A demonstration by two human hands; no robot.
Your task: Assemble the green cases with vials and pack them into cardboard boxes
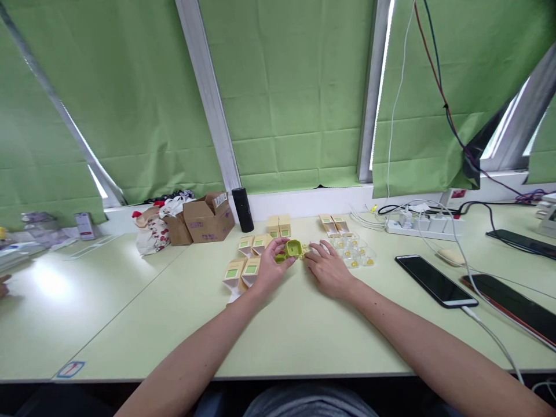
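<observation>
My left hand [273, 263] is closed around a small green open case [293, 249], its hollow side turned toward me. Part of its lower half is hidden by my thumb. On the table just right of the case lie small pale-yellow pieces [304, 250], too small to name. My right hand [326, 267] reaches over them with fingers spread, the fingertips at their edge. Beyond that hand sits a clear plastic tray [359, 250] of round cups with yellow bits inside. Several open kraft boxes with green labels [233, 274] stand beside my left hand.
More small boxes [333, 225] stand behind the tray. Phones [436, 281], a power strip [419, 229] and white cables lie to the right. A cardboard carton [208, 219], a black cylinder [242, 209] and a bag [152, 231] line the back. Another person's hand [3, 285] shows at far left.
</observation>
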